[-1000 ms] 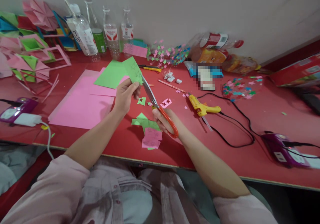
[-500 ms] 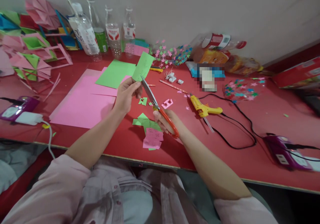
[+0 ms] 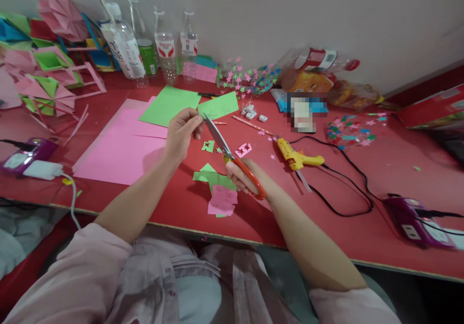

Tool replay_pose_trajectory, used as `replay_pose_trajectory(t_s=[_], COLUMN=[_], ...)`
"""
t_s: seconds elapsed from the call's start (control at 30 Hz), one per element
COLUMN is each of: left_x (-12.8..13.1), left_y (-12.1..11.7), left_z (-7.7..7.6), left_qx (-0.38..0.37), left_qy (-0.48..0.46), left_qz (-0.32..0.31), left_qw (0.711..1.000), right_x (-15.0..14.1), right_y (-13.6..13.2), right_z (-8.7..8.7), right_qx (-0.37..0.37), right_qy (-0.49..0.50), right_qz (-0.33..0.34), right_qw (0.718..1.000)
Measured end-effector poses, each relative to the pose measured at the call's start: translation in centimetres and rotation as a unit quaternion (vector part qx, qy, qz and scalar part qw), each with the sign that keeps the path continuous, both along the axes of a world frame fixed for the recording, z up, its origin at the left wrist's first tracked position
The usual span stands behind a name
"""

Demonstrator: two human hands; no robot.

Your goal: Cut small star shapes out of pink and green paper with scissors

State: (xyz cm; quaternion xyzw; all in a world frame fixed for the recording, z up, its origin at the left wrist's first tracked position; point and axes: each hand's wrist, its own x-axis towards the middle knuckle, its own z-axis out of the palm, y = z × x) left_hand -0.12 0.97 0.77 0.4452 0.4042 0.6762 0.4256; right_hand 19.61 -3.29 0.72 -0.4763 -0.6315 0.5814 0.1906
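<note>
Between the thumb and fingers of my left hand (image 3: 184, 130) is one end of a green paper strip (image 3: 222, 105), which reaches out to the right. My right hand (image 3: 242, 175) is closed round the orange handles of a pair of scissors (image 3: 222, 143). The blades point up and left, and their tips are at the strip's near corner beside my left thumb. Whether the tips touch the paper I cannot tell. Below the scissors lie pink paper pieces (image 3: 222, 201) on top of green paper pieces (image 3: 208, 174). A punched pink scrap (image 3: 243, 149) and a punched green scrap (image 3: 208, 146) lie close by.
Left of my hands lie a green sheet (image 3: 168, 105) and pink sheets (image 3: 116, 145). A yellow glue gun (image 3: 299, 157) with a black cord lies to the right. Plastic bottles (image 3: 165, 49) stand along the wall. Folded paper models (image 3: 54, 68) fill the far left.
The green strip has turned clockwise, from pointing steeply up to lying nearly level toward the right. My right hand and the scissors' handles have shifted slightly to the right.
</note>
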Motion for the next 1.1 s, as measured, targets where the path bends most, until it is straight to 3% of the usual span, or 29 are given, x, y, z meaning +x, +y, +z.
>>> replay_pose_trajectory(t_s=[0.13,0.53,0.93,1.1], left_x=[-0.23,-0.23,-0.36,-0.45], left_y=[0.11,0.08,0.2,0.29], left_z=[0.1,0.38,0.21,-0.06], left_qx=[0.005,-0.013,-0.027,0.0], left_qy=[0.02,0.035,-0.002,-0.023], left_qz=[-0.007,-0.013,-0.035,-0.05], left_qw=[1.0,0.999,0.999,0.999], right_x=[0.18,0.39,0.23,0.28], right_y=[-0.25,-0.1,0.0,0.07], right_z=[0.6,0.25,0.4,0.35], right_qx=[0.008,0.016,0.028,0.025], right_qy=[0.002,-0.015,-0.027,-0.023], right_qz=[0.0,-0.001,-0.01,-0.004], right_qw=[1.0,1.0,0.999,0.999])
